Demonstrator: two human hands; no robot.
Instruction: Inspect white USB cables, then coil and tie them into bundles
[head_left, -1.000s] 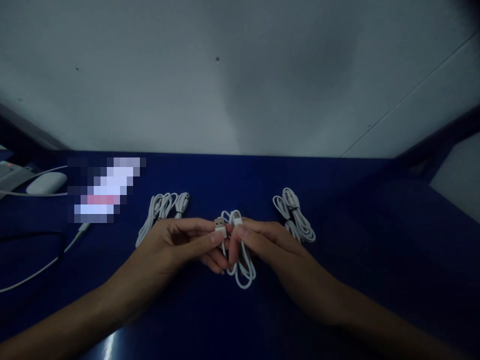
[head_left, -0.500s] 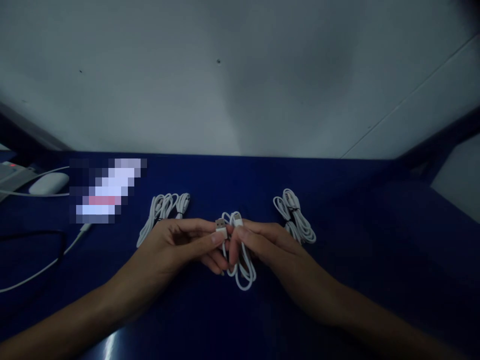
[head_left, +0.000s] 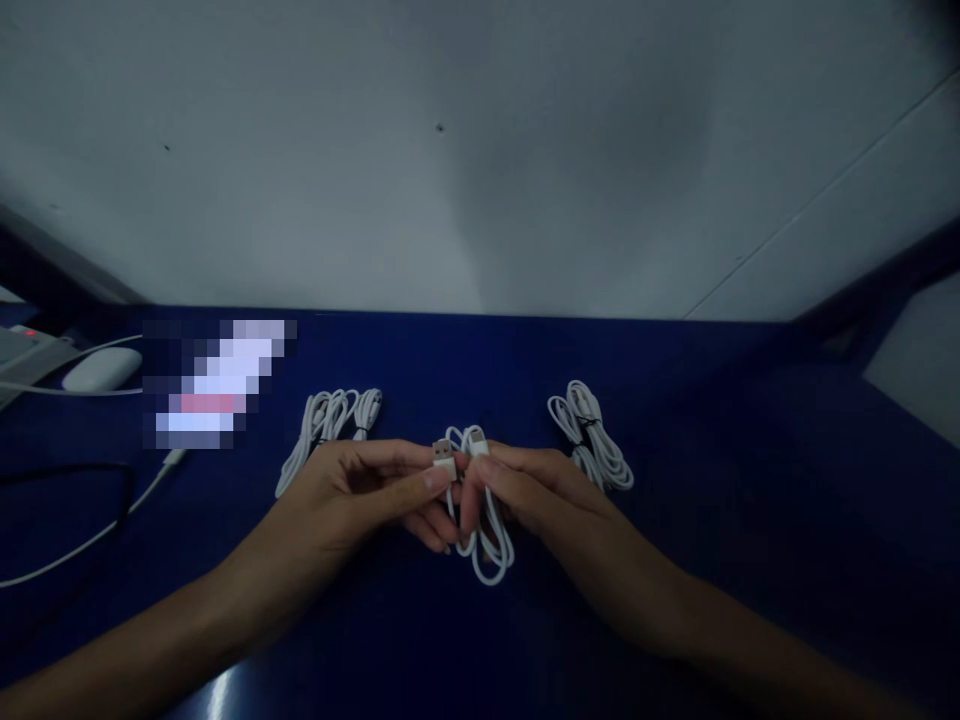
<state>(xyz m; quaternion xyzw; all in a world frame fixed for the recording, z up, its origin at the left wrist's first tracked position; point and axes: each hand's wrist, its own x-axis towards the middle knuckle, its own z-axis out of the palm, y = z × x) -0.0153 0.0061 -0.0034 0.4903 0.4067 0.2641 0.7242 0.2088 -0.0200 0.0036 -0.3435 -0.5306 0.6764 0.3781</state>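
Between my two hands is a white USB cable [head_left: 491, 570], its cord folded in loops that hang below the fingers. My left hand [head_left: 367, 495] pinches the cable's USB plug [head_left: 444, 456] between thumb and forefinger, metal end up. The thumb and fingers of my right hand [head_left: 536, 490] close on the other white connector [head_left: 478, 442] and part of the loops. Behind my left hand lie coiled white cables [head_left: 330, 410] with dark ties. Another tied white bundle [head_left: 592, 435] lies behind my right hand, which partly covers it.
On the blue tabletop [head_left: 465, 360], a blurred-out bright object [head_left: 225, 385] lies at left with a white cord [head_left: 97, 540] running from it. Farther left are a white rounded case [head_left: 103, 370] and a power strip [head_left: 34, 355]. A pale wall [head_left: 337, 200] rises behind.
Both hands keep the same hold on the cable. The whole view has shifted very slightly; nothing was picked up or let go.
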